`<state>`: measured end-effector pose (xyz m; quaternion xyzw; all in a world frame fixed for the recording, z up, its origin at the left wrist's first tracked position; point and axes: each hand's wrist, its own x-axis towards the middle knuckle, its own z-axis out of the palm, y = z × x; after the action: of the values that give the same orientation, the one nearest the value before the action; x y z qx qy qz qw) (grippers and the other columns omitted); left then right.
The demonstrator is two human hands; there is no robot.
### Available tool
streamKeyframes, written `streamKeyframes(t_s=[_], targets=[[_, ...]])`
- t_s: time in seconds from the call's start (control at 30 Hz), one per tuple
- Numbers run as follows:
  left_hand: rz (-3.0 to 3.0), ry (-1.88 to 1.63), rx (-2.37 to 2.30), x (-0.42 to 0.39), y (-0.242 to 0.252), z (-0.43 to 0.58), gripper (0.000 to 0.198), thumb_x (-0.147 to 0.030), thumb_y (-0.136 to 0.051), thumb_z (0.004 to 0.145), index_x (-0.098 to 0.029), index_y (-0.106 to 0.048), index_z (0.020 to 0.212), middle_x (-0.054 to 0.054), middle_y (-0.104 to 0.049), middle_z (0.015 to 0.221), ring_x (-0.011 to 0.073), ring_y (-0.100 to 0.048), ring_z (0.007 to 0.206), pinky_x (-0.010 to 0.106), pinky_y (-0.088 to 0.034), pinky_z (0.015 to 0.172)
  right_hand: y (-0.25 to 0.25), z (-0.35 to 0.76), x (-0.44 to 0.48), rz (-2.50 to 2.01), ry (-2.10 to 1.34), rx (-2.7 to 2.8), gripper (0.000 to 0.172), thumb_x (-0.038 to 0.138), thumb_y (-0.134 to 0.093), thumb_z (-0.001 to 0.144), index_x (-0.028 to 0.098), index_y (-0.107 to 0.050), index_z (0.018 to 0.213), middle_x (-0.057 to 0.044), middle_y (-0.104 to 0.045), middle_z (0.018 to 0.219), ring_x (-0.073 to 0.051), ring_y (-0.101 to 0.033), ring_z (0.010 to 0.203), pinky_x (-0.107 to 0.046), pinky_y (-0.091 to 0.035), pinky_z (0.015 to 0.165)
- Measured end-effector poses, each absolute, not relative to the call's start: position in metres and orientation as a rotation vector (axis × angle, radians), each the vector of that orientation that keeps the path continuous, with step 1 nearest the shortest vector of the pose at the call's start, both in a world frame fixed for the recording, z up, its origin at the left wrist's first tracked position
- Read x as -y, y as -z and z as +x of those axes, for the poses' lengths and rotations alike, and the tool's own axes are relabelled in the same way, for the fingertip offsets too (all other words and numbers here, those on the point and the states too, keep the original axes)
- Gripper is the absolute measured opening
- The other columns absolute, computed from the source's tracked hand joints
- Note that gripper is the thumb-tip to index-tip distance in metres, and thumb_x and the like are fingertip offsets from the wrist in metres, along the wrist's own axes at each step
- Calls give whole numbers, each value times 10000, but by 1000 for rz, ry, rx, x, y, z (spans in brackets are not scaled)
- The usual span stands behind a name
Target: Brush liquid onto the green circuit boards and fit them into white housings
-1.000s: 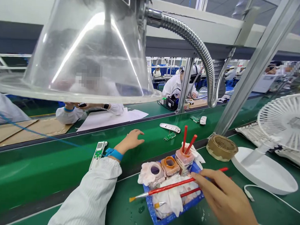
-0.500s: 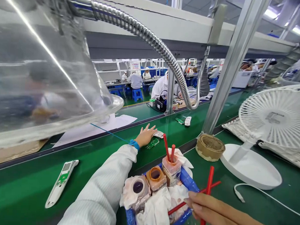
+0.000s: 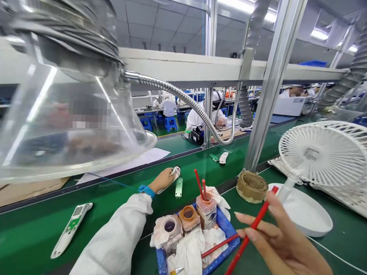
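Note:
My left hand [image 3: 164,180], with a blue wrist strap, is closed around a white plastic housing [image 3: 173,176] on the green belt. A green circuit board [image 3: 178,188] lies just right of it. My right hand [image 3: 284,241] holds a red stick [image 3: 260,214] between thumb and fingers at the lower right. A second red stick [image 3: 218,248] reaches from the blue tray [image 3: 234,244] to those fingertips. In the tray stand a jar with a dark opening [image 3: 169,227], an orange-rimmed jar [image 3: 188,212] and a bottle [image 3: 206,206] holding red sticks, beside crumpled white cloth [image 3: 187,254].
A white housing with a board [image 3: 72,230] lies on the belt at left. Right of the tray are a tape roll [image 3: 252,187] and a white fan [image 3: 321,154]. A clear hood [image 3: 66,121] hangs upper left. People sit at benches beyond.
My left hand has closed on the white housing and moved slightly left, away from the board. My right hand has risen and tilted the red stick. The camera view has tipped upward.

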<state>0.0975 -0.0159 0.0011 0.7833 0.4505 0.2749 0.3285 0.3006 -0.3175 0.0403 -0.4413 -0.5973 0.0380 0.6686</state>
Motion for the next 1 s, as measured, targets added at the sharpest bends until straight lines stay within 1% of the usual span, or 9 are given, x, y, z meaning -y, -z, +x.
streamKeyframes(t_s=[0.1, 0.17, 0.23, 0.3, 0.4, 0.5, 0.57, 0.77, 1.0], targets=[[1715, -888, -1160, 50, -14, 61, 258, -308, -511, 866, -138, -540, 1058, 71, -600, 1006, 178, -602, 863, 376, -515, 753, -51, 298, 317, -804, -125, 1249, 857, 73, -557, 823, 538, -84, 1364, 1, -114, 1504, -187, -694, 744, -293, -623, 633], [1495, -1018, -1125, 79, -21, 37, 260, -302, -488, 862, -159, -514, 1077, 56, -610, 966, 164, -614, 833, 360, -523, 767, -60, 301, 316, -773, -164, 1230, 884, 88, -599, 800, 514, -83, 1378, -25, -74, 1511, -166, -695, 675, -261, -622, 606], [1297, -1129, -1089, 113, -29, 18, 228, -294, -514, 825, -173, -529, 1018, 33, -621, 869, 150, -620, 781, 348, -523, 804, -70, 304, 315, -796, -242, 1264, 715, 117, -632, 785, 391, -320, 1366, -69, -153, 1499, -179, -694, 704, -242, -617, 616], [1123, -1198, -1058, 148, -36, 3, 167, -273, -557, 778, -167, -554, 906, 26, -619, 762, 152, -622, 739, 352, -518, 836, -80, 302, 315, -806, -314, 1322, 390, 150, -650, 781, 271, -592, 1147, -85, -290, 1451, -234, -673, 861, -272, -609, 686], [917, -1224, -1006, 198, -47, -9, 87, -218, -576, 740, -145, -567, 785, 53, -628, 721, 180, -635, 781, 373, -503, 880, -98, 288, 317, -737, -322, 1319, 95, 157, -653, 784, 224, -646, 850, -73, -528, 1240, -288, -578, 1067, -385, -567, 825], [795, -1226, -964, 241, -56, -9, 46, -135, -577, 708, -128, -574, 753, 72, -644, 747, 196, -639, 823, 383, -488, 905, -113, 263, 319, -584, -277, 1268, 122, 122, -645, 788, 228, -597, 822, -28, -638, 919, -244, -641, 927, -496, -507, 901], [757, -1228, -918, 264, -61, -7, 99, -93, -593, 689, -123, -584, 782, 66, -648, 765, 187, -638, 810, 379, -480, 912, -116, 248, 321, -504, -249, 1262, 148, 94, -634, 789, 224, -584, 837, -6, -652, 816, -221, -664, 805, -531, -491, 907], [795, -1217, -773, 295, -69, -2, 182, -171, -696, 690, -153, -605, 846, 6, -602, 716, 152, -607, 762, 372, -450, 920, -101, 225, 328, -483, -181, 1334, 199, 64, -626, 777, 213, -572, 897, -26, -685, 817, -234, -677, 717, -448, -578, 682], [806, -1223, -835, 295, -72, 0, 215, -194, -691, 663, -161, -629, 866, 18, -611, 763, 166, -584, 764, 378, -451, 887, -88, 227, 327, -560, -100, 1408, 235, 67, -647, 753, 238, -565, 891, -22, -695, 795, -244, -667, 700, -446, -576, 635]])
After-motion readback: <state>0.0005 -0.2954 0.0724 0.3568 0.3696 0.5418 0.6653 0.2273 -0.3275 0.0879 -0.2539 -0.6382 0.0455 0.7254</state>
